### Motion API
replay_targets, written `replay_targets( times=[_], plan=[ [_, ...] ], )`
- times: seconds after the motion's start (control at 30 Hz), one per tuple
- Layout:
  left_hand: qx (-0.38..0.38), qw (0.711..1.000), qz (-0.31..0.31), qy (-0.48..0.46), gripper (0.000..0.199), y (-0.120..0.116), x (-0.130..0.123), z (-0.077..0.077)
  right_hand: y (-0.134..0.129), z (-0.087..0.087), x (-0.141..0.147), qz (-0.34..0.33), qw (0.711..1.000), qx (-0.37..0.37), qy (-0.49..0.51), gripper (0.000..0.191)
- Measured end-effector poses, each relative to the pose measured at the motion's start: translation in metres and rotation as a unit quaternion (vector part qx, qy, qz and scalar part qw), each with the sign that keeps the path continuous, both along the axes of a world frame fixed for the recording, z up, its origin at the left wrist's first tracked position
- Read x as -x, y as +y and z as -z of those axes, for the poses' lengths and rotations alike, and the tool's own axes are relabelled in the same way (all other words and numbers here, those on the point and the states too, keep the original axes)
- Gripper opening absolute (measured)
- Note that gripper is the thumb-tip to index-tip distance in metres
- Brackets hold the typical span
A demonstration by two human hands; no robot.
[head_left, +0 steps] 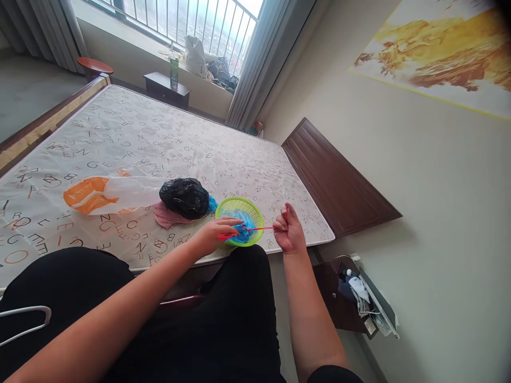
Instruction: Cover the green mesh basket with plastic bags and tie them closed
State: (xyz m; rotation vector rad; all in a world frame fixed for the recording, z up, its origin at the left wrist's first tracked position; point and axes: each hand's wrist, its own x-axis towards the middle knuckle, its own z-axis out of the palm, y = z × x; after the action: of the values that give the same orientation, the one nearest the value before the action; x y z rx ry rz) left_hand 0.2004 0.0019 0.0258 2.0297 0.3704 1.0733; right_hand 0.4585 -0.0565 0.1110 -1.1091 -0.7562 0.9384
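Observation:
My left hand (213, 238) is closed over the near left rim of a green basket (258, 213). Its fingers grip a thin red string (263, 228), with a bunched red part below them and a crumpled blue plastic bag (248, 219) against them. The bag lies in and over the basket. To the right, my right hand (289, 230) is closed on the string's other end, and the stretch between the hands is taut. How the string joins the bag is hidden by my left fingers.
The basket stands at the edge of a letter-patterned mattress (131, 133). Left of it lie a black plastic bag (184, 198), a pink cloth (170, 217) and a white-and-orange plastic bag (90, 196). A white hanger (46, 314) is at lower left; a cluttered nightstand (333, 295) stands right.

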Motion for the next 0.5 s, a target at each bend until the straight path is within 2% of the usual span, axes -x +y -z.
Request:
replay_targets(
  times=[0.07, 0.17, 0.23, 0.3, 0.37, 0.43, 0.47, 0.5],
  plan=[
    [0.062, 0.998, -0.003, 0.003, 0.029, 0.014, 0.006, 0.015, -0.002, 0.002, -0.027, 0.036, 0.999, -0.001, -0.002, 0.032],
    [0.098, 0.994, -0.010, 0.040, 0.035, 0.026, 0.009, 0.032, -0.004, 0.016, -0.051, 0.089, 0.996, 0.021, -0.017, 0.039],
    [0.103, 0.992, -0.014, 0.069, 0.034, 0.026, 0.007, 0.035, -0.006, 0.028, -0.051, 0.102, 0.992, 0.035, -0.072, 0.042],
    [0.113, 0.991, -0.019, 0.075, 0.033, 0.020, 0.004, 0.032, -0.009, 0.040, -0.041, 0.062, 0.979, 0.042, -0.190, 0.047],
    [0.128, 0.990, -0.017, 0.063, 0.031, 0.013, 0.002, 0.022, -0.012, 0.053, -0.023, -0.040, 0.934, 0.056, -0.351, 0.062],
    [0.143, 0.989, -0.011, 0.048, 0.029, 0.006, 0.000, 0.010, -0.012, 0.069, -0.003, -0.143, 0.855, 0.095, -0.489, 0.082],
    [0.147, 0.988, -0.010, 0.043, 0.029, 0.003, 0.000, 0.004, -0.011, 0.077, 0.006, -0.175, 0.819, 0.116, -0.535, 0.086],
    [0.148, 0.988, -0.010, 0.040, 0.028, -0.001, 0.000, -0.002, -0.008, 0.086, 0.013, -0.192, 0.794, 0.133, -0.561, 0.081]
  ],
)
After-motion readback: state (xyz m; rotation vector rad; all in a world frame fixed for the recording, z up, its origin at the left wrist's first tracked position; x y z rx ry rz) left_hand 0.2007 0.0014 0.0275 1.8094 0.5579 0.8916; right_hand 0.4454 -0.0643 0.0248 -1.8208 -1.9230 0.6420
